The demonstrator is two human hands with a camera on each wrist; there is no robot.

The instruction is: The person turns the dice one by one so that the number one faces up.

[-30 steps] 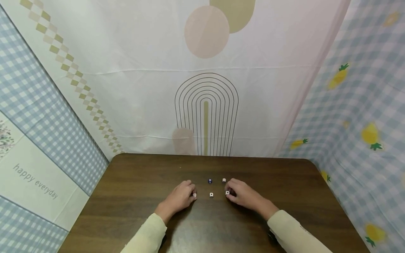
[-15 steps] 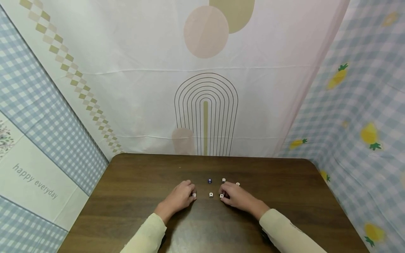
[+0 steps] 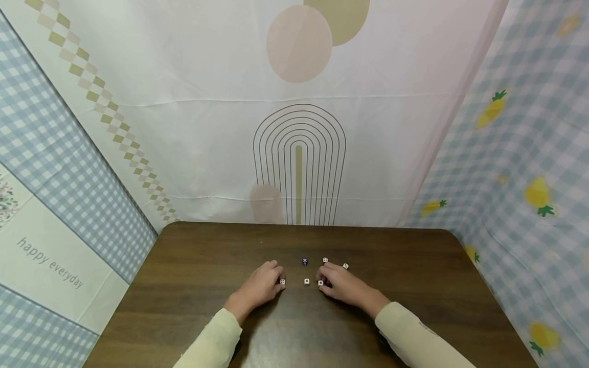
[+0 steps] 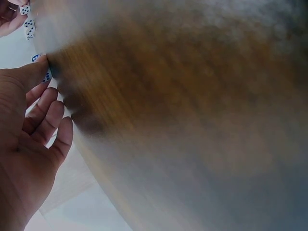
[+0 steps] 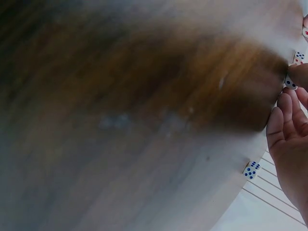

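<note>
My left hand (image 3: 261, 284) pinches a white die (image 3: 282, 281) between thumb and fingers, low on the brown table; its thumb (image 4: 36, 71) covers part of the die in the left wrist view. Across from it, my right hand (image 3: 344, 284) pinches another white die (image 3: 320, 283), whose dotted face peeks out past the thumb (image 5: 299, 74) in the right wrist view. Between the hands sits a single white die (image 3: 307, 281), closer to the right hand. Just beyond the right hand's knuckles lies a white die (image 3: 325, 260).
Farther back on the wooden table (image 3: 207, 255) is a dark blue die (image 3: 304, 261). One more white die (image 3: 345, 266) rests beyond the right wrist. Behind the table's far edge hangs a printed white cloth (image 3: 207, 153), with checked cloths (image 3: 483, 168) at the sides.
My right hand has slid left with its die, toward the middle die, uncovering a white die on its right. The left hand stays where it was.
</note>
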